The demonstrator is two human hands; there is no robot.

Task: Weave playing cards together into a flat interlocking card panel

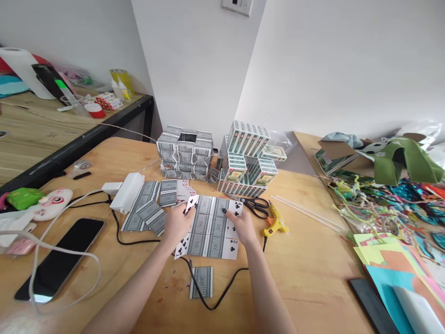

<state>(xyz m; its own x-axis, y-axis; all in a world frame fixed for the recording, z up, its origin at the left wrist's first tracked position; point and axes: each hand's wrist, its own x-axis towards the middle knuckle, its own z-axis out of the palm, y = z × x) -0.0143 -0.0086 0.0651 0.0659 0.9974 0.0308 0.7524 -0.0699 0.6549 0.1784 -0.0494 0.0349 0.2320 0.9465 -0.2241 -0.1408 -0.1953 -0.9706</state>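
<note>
A panel of playing cards (pixel 212 227), joined side by side with patterned backs up, lies between my hands. My left hand (pixel 179 222) grips its left side, where club faces show. On the right side, my right hand (pixel 240 226) pinches the edge by a four of clubs (pixel 237 207), thumb on top. A two of clubs (pixel 232 248) shows at the near right corner. One loose card (pixel 205 282) lies face down nearer to me, under a black cord (pixel 225 290). More cards (pixel 150 215) are left of the panel. Behind stands a box-like structure of cards (pixel 186 155).
Stacked card boxes (pixel 243 162) stand at the back. Scissors (pixel 255 206) and a yellow glue gun (pixel 276 222) lie right of my hands. A phone (pixel 60 257), white cable and white adapter (pixel 128 192) are at left. Coloured paper (pixel 385 260) and craft scraps cover the right.
</note>
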